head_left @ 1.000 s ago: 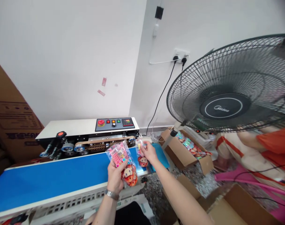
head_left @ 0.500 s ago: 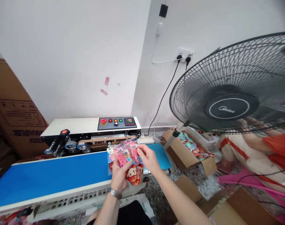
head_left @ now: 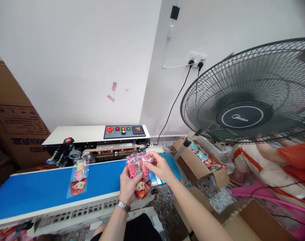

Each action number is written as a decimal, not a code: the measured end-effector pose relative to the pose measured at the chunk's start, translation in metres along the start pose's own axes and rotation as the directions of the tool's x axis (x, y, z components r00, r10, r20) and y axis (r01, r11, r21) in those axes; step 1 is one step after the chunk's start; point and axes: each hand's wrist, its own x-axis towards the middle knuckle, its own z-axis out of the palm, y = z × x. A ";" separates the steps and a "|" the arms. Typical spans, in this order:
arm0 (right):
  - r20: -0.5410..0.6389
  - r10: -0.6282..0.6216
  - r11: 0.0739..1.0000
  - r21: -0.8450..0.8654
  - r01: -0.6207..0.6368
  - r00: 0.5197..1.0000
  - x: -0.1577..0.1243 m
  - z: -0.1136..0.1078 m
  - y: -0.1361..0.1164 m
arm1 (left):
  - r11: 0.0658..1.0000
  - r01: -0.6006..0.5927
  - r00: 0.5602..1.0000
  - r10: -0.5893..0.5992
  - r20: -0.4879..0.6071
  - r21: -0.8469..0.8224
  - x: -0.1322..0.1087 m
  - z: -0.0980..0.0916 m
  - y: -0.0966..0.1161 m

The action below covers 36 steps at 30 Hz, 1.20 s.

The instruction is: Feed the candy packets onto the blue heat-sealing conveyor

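Note:
Several small clear plastic packets (head_left: 141,188), with pink contents and a red-haired cartoon figure, are bunched in front of me over the right part of the blue belt. My left hand (head_left: 128,185) is wrapped round the lower left side of the bunch. Thumb and fingers of my right hand (head_left: 159,167) pinch the upper right packets. Another packet of the same kind (head_left: 78,184) lies on the blue conveyor belt (head_left: 47,184) to the left, its top end by the rollers of the band sealing machine (head_left: 77,134).
A large black fan (head_left: 242,115) stands at the right. Beneath it is an open carton (head_left: 190,164) full of colourful packets, with another open carton (head_left: 263,221) lower right. A person in an orange top (head_left: 298,160) sits behind the fan.
A packet now lies further left on the belt, near the rollers, where the belt was bare. My right hand has moved slightly in over the bunch, which looks narrower.

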 end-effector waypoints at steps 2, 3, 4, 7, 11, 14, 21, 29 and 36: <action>0.042 -0.044 0.998 -0.039 0.046 0.998 -0.001 -0.003 -0.001 | 1.000 0.003 1.000 -0.003 -0.002 -0.015 0.000 0.000 -0.001; 0.053 -0.071 0.995 -0.067 0.075 0.996 -0.001 -0.004 -0.001 | 1.000 0.003 1.000 -0.004 -0.007 -0.018 0.000 0.000 -0.002; 0.060 -0.097 0.990 -0.098 0.102 0.994 -0.002 -0.005 -0.002 | 1.000 0.004 1.000 -0.004 -0.013 -0.021 0.000 0.000 -0.003; 0.068 -0.128 0.975 -0.173 0.138 0.989 -0.003 -0.006 -0.003 | 1.000 0.006 0.999 -0.007 -0.038 -0.030 -0.001 0.000 -0.006; 0.063 -0.133 0.966 -0.216 0.143 0.989 -0.003 -0.005 -0.004 | 0.999 0.003 0.999 -0.005 -0.048 -0.034 -0.002 0.002 -0.006; 0.062 -0.117 0.974 -0.187 0.126 0.991 -0.003 -0.007 -0.004 | 1.000 -0.003 1.000 0.003 -0.023 -0.019 -0.001 0.002 -0.005; 0.134 -0.116 0.965 -0.219 0.143 0.984 -0.001 -0.013 -0.007 | 1.000 -0.012 0.999 0.013 -0.033 0.005 -0.001 0.003 -0.004; 0.074 -0.069 0.986 -0.146 0.079 0.995 -0.005 -0.008 -0.006 | 1.000 0.011 0.999 -0.012 -0.039 -0.014 0.001 0.000 -0.009; -0.113 0.070 0.984 0.168 -0.050 0.991 -0.010 0.011 0.013 | 0.999 0.010 0.997 -0.013 -0.075 -0.051 0.001 0.004 -0.004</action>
